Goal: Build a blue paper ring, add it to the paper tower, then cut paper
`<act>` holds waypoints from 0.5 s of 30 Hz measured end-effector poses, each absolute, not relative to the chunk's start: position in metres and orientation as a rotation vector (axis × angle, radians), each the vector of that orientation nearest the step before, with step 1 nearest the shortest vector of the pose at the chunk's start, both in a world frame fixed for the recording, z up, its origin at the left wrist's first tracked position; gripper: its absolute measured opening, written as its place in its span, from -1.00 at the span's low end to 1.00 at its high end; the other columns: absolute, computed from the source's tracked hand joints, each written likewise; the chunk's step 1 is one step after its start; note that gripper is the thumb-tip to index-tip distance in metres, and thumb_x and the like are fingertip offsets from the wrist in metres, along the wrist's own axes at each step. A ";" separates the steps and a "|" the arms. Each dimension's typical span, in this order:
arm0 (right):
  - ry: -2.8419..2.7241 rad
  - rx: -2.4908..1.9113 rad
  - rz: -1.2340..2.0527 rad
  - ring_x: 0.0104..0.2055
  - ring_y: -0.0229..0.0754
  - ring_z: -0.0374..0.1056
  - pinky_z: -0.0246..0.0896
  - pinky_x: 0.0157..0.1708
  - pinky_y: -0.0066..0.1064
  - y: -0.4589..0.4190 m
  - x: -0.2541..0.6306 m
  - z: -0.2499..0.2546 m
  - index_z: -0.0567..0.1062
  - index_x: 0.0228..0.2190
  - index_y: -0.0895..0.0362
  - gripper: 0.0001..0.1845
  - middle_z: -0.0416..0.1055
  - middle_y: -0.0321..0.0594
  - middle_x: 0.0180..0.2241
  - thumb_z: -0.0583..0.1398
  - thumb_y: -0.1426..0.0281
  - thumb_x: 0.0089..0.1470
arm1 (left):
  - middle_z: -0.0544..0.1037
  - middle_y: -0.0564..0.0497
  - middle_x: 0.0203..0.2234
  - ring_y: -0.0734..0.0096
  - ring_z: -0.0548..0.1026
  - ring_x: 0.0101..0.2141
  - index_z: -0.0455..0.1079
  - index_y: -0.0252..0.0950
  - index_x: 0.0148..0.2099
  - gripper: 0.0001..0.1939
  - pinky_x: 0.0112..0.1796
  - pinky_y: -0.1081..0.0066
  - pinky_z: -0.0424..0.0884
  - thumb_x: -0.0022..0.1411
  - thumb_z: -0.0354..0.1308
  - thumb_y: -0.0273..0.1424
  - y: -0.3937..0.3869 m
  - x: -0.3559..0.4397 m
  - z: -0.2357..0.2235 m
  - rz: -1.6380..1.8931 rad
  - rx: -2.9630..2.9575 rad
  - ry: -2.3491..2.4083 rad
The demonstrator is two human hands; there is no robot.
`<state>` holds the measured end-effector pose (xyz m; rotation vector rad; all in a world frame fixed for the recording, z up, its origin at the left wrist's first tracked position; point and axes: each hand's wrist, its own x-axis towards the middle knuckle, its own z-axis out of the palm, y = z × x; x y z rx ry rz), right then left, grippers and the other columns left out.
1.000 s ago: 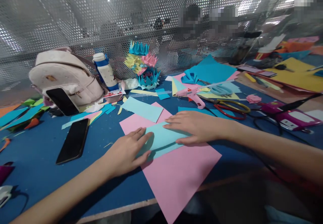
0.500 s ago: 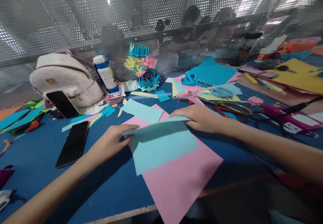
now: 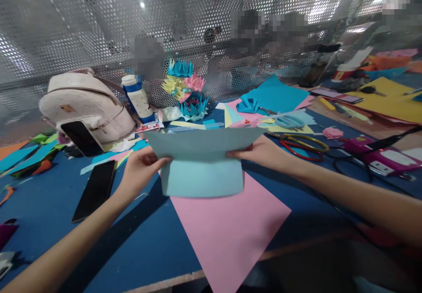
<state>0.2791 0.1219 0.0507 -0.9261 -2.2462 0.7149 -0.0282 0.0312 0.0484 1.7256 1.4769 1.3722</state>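
Observation:
Both hands hold a light blue sheet of paper (image 3: 202, 176) that has a crease across its middle. Its upper half rises toward the back and its lower half slopes down to me. My left hand (image 3: 143, 165) pinches the left end near the crease, thumb in front. At the right end, my right hand (image 3: 257, 154) grips it the same way, with its fingers partly hidden behind the paper. Under it a large pink sheet of paper (image 3: 231, 222) lies on the blue table (image 3: 141, 244), one corner poking past the front edge.
Left stand a white backpack (image 3: 84, 104), a bottle (image 3: 138, 99) and two phones, one lying flat (image 3: 94, 192). Behind are folded paper flowers (image 3: 194, 106) before a perforated metal screen (image 3: 211, 2). To the right lie scissors (image 3: 306, 143), a pink glue gun (image 3: 245, 120) and a purple power strip (image 3: 379, 154).
The light blue sheet has been raised and opened out, its upper half now standing up toward the back. Both hands have shifted from its folded top edge to the ends of the crease.

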 end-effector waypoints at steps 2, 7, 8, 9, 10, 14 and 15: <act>-2.274 -0.729 0.500 -0.18 -0.02 0.51 0.43 -0.14 -0.18 0.118 0.280 0.058 0.61 -0.22 0.14 -0.73 0.59 -0.12 -0.23 0.19 0.26 0.17 | 0.66 -0.01 -0.36 0.28 0.61 -0.35 0.57 -0.30 -0.24 -0.86 -0.32 0.38 0.54 0.15 0.31 -0.35 0.027 -0.028 0.056 1.471 1.987 1.454; -2.311 -0.336 0.015 -0.02 -0.10 0.49 0.37 -0.01 -0.20 0.103 0.297 0.052 0.58 -0.11 0.00 -0.70 0.60 -0.21 -0.16 0.06 0.34 0.31 | 0.67 -0.06 -0.24 0.32 0.62 -0.20 0.52 -0.29 -0.08 -0.83 -0.14 0.37 0.53 0.33 0.14 -0.52 -0.001 -0.034 0.047 1.402 2.779 1.174; -2.359 -0.254 -0.022 0.00 -0.13 0.48 0.38 -0.03 -0.23 0.100 0.302 0.046 0.56 -0.06 0.00 -0.67 0.60 -0.22 -0.14 0.03 0.35 0.33 | 0.65 -0.13 -0.17 0.28 0.60 -0.11 0.49 -0.33 -0.03 -0.76 -0.07 0.30 0.52 0.39 0.02 -0.55 -0.009 -0.035 0.040 1.259 2.859 1.102; -2.411 -0.193 -0.048 0.03 -0.17 0.47 0.38 -0.04 -0.26 0.097 0.307 0.040 0.53 -0.02 0.01 -0.65 0.59 -0.22 -0.11 -0.01 0.39 0.35 | 0.64 -0.16 -0.12 0.26 0.57 -0.04 0.47 -0.36 0.02 -0.69 -0.02 0.27 0.49 0.43 -0.08 -0.57 -0.017 -0.036 0.032 1.113 2.943 1.039; -2.474 -0.120 -0.060 0.04 -0.19 0.46 0.37 -0.05 -0.29 0.093 0.312 0.034 0.50 0.01 0.04 -0.64 0.58 -0.22 -0.10 -0.03 0.42 0.35 | 0.61 -0.17 -0.06 0.26 0.53 0.04 0.44 -0.38 0.07 -0.65 0.04 0.25 0.46 0.44 -0.13 -0.59 -0.024 -0.036 0.024 0.983 2.988 1.052; -2.766 -0.016 0.041 0.03 -0.23 0.45 0.36 -0.11 -0.34 0.082 0.325 0.019 0.50 -0.05 0.09 -0.66 0.58 -0.19 -0.08 -0.03 0.46 0.34 | 0.47 -0.21 0.14 0.14 0.37 0.20 0.38 -0.39 0.15 -0.62 0.08 0.13 0.45 0.42 -0.14 -0.57 -0.046 -0.033 -0.002 0.539 3.004 1.079; -2.812 -0.038 0.090 0.04 -0.23 0.45 0.35 -0.11 -0.33 0.081 0.327 0.017 0.51 -0.07 0.08 -0.66 0.57 -0.18 -0.07 -0.03 0.44 0.35 | 0.46 -0.21 0.14 0.14 0.38 0.19 0.37 -0.38 0.17 -0.61 0.07 0.13 0.47 0.41 -0.13 -0.56 -0.049 -0.032 -0.004 0.493 2.984 1.093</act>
